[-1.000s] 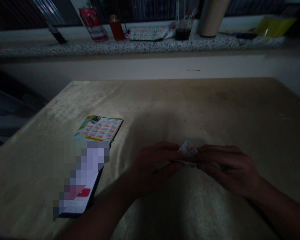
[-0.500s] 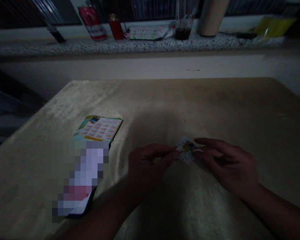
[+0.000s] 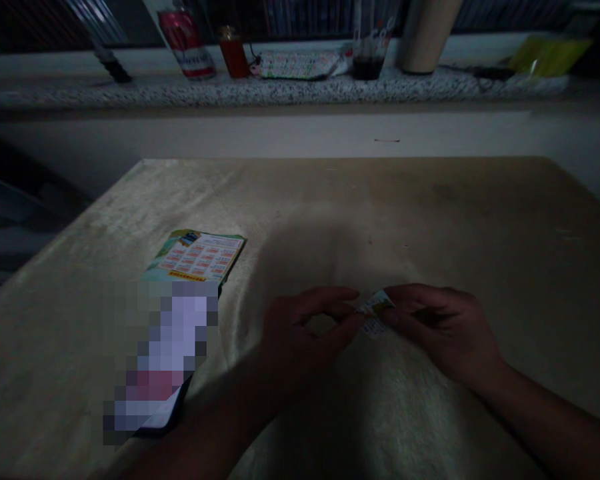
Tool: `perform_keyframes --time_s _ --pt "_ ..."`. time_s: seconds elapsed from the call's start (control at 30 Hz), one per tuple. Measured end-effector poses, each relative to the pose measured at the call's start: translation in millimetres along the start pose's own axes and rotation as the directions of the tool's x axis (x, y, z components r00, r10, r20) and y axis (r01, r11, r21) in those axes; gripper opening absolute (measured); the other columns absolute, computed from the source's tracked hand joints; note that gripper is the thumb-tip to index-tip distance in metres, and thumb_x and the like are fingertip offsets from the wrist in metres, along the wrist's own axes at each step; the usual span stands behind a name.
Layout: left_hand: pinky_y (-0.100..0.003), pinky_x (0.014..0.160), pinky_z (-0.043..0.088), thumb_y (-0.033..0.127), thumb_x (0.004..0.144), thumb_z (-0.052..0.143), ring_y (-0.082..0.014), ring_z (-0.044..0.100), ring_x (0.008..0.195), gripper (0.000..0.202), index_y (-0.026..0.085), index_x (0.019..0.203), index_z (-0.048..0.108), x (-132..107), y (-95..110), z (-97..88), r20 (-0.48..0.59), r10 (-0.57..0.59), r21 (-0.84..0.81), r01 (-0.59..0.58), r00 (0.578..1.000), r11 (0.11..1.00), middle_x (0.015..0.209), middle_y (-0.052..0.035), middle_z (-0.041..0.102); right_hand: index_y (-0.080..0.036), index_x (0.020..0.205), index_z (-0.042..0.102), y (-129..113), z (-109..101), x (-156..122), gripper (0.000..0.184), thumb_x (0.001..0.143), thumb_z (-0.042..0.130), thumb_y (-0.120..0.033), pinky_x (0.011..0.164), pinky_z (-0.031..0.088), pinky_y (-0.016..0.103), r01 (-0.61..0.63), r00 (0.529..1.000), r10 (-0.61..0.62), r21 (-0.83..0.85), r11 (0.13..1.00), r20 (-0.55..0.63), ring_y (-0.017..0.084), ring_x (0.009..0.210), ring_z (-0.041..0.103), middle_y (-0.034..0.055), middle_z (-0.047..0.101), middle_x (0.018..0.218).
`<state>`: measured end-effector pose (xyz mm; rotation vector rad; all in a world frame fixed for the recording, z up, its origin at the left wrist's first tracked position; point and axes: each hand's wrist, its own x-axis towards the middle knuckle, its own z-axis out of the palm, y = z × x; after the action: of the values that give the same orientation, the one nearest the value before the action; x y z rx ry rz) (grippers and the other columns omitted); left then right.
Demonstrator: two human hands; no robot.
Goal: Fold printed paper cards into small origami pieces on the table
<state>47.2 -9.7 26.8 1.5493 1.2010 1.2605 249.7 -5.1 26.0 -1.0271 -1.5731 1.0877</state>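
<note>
A small folded piece of printed paper (image 3: 375,315) is held between both my hands, just above the tan table (image 3: 380,213). My left hand (image 3: 300,337) pinches its left edge with thumb and forefinger. My right hand (image 3: 443,330) grips its right side, fingers curled around it. The scene is dim.
A printed flyer (image 3: 197,257) lies on the table to the left, with a phone (image 3: 157,363), its screen blurred out, in front of it. On the stone ledge (image 3: 280,90) behind stand a red can (image 3: 185,40), a small red jar (image 3: 233,53), a dark glass (image 3: 367,50) and a beige cylinder (image 3: 425,33).
The folded paper was turned over and tilted between my fingers. My hands drew slightly apart, then closed in on it again. Nothing else moved.
</note>
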Motion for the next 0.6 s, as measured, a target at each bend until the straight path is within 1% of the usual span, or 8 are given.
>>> perform_keyframes --time_s 0.07,0.17,0.23,0.3,0.43,0.6 --pt "-0.018 0.069 0.060 0.011 0.072 0.082 -0.0120 0.076 0.065 0.022 0.020 0.092 0.081 0.9 1.1 -0.1 0.023 -0.015 0.008 0.015 1.000 1.000 0.072 0.0023 0.080 -0.027 0.090 0.080 1.9 0.7 0.3 0.015 0.082 0.078 -0.014 0.058 0.059 0.012 0.016 1.000 -0.017 -0.024 1.000 -0.012 0.009 0.062 0.076 -0.0042 0.082 0.075" --pt "-0.018 0.067 0.058 0.017 0.076 0.080 -0.0130 0.075 0.069 0.016 0.019 0.092 0.081 3.4 2.2 -1.2 0.095 -0.092 -0.016 0.094 0.991 0.995 0.078 -0.0007 0.081 -0.027 0.089 0.081 5.1 0.1 0.0 0.015 0.083 0.078 -0.014 0.056 0.057 0.012 0.039 0.999 -0.041 -0.068 0.997 -0.033 0.009 0.060 0.074 -0.0046 0.081 0.073" --pt "-0.018 0.064 0.056 0.021 0.079 0.079 -0.0125 0.074 0.070 0.010 0.019 0.088 0.081 5.0 2.4 -2.5 0.158 -0.128 -0.030 0.134 0.979 0.990 0.079 -0.0012 0.080 -0.027 0.090 0.081 6.0 -0.7 -0.4 0.015 0.083 0.078 -0.015 0.054 0.057 0.013 0.047 0.998 -0.050 -0.094 0.995 -0.035 0.009 0.058 0.073 -0.0044 0.080 0.073" --pt "-0.017 0.060 0.052 0.023 0.081 0.078 -0.0110 0.071 0.067 0.005 0.020 0.083 0.082 5.8 2.0 -3.5 0.196 -0.145 -0.025 0.153 0.970 0.988 0.076 -0.0001 0.078 -0.026 0.089 0.081 5.5 -1.3 -0.7 0.014 0.083 0.078 -0.014 0.053 0.056 0.013 0.059 0.997 -0.063 -0.120 0.991 -0.034 0.009 0.058 0.073 -0.0042 0.080 0.072" --pt "-0.018 0.055 0.047 0.025 0.079 0.080 -0.0092 0.063 0.058 0.006 0.021 0.075 0.081 5.7 0.4 -3.9 0.162 -0.170 0.007 0.172 0.972 0.985 0.065 0.0020 0.072 -0.025 0.088 0.081 2.6 -0.7 -0.4 0.014 0.083 0.077 -0.013 0.053 0.056 0.013 0.095 0.994 -0.100 -0.150 0.984 -0.030 0.009 0.057 0.073 -0.0040 0.080 0.071" --pt "-0.018 0.049 0.043 0.027 0.077 0.081 -0.0096 0.060 0.054 0.006 0.022 0.073 0.081 5.7 1.3 -3.8 0.148 -0.204 -0.016 0.208 0.968 0.978 0.060 0.0020 0.069 -0.022 0.087 0.080 0.5 0.7 -0.3 0.010 0.083 0.076 -0.014 0.051 0.057 0.015 0.123 0.991 -0.130 -0.171 0.978 -0.032 0.011 0.055 0.073 -0.0015 0.080 0.071"
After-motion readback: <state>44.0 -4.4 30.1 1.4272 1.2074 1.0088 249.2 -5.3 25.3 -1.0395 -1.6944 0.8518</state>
